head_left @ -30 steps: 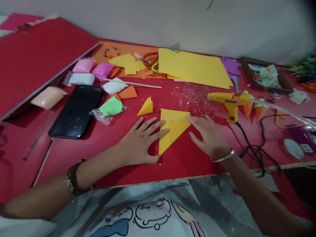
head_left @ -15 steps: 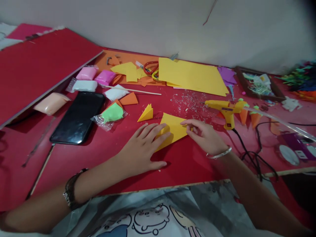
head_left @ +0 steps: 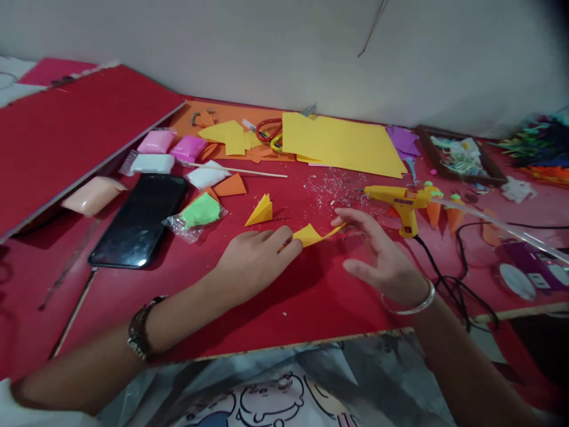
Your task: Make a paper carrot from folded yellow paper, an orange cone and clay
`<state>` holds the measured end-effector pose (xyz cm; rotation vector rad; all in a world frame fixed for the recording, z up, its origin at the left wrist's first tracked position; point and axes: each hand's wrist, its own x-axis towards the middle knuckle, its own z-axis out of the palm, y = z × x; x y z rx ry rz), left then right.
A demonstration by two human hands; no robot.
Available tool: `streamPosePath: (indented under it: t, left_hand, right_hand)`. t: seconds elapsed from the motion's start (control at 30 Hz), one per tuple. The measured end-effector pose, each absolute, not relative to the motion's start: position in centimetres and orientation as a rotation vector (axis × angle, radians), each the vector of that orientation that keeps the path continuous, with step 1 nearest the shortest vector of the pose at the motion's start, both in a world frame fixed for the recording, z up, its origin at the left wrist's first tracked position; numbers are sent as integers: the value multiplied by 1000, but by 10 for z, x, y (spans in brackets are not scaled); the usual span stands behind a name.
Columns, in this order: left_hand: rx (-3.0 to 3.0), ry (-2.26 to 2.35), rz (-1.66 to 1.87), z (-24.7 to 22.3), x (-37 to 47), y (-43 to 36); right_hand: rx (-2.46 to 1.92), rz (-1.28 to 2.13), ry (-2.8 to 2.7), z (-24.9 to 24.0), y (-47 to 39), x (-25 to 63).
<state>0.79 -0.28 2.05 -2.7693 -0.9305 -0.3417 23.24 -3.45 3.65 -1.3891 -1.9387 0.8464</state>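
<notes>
A small piece of yellow paper [head_left: 309, 235] is bent up above the red tabletop. My left hand [head_left: 258, 261] is closed on its left end, fingertips and thumb together. At the paper's right tip, the index fingertip of my right hand [head_left: 384, 261] is touching or very close. That hand's thumb is spread well away from its fingers. Just beyond my left hand stands a folded yellow paper piece [head_left: 261, 212] with a pointed end. Part of the held paper is hidden behind my left fingers.
To the left lie a black phone [head_left: 140, 222] and bags of clay, one green [head_left: 201, 210]. A yellow glue gun [head_left: 400, 204] with a cord lies right. Behind are yellow sheets [head_left: 347, 145], scissors [head_left: 269, 127] and a wooden tray [head_left: 491, 169]. White shreds litter the middle.
The yellow paper lay flat under my left fingers and is now lifted and bent. My left hand has closed on it, and my right thumb has opened away from the fingers.
</notes>
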Motion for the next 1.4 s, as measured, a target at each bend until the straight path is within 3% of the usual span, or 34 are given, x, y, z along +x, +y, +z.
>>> streamPosePath:
  t: [0.2, 0.33, 0.6, 0.83, 1.23, 1.4]
  left_hand:
    - [-2972, -749, -826, 9, -4, 7]
    - [-3085, -654, -967, 7, -1, 9]
    - [-3083, -505, -717, 11, -8, 4]
    - [-3074, -391, -193, 4, -22, -13]
    - [-3024, -576, -147, 1, -27, -32]
    - [-3122, -793, -207, -3, -25, -29]
  right_hand:
    - [-1286, 785, -1883, 21, -37, 245]
    - [-1074, 623, -2094, 19, -43, 236]
    - [-1094, -109, -2461, 13, -62, 228]
    - [-1169, 68, -2635, -4, -67, 229]
    - [-1179, 215, -2595, -9, -71, 219]
    - [-1326, 424, -2382, -10, -69, 211]
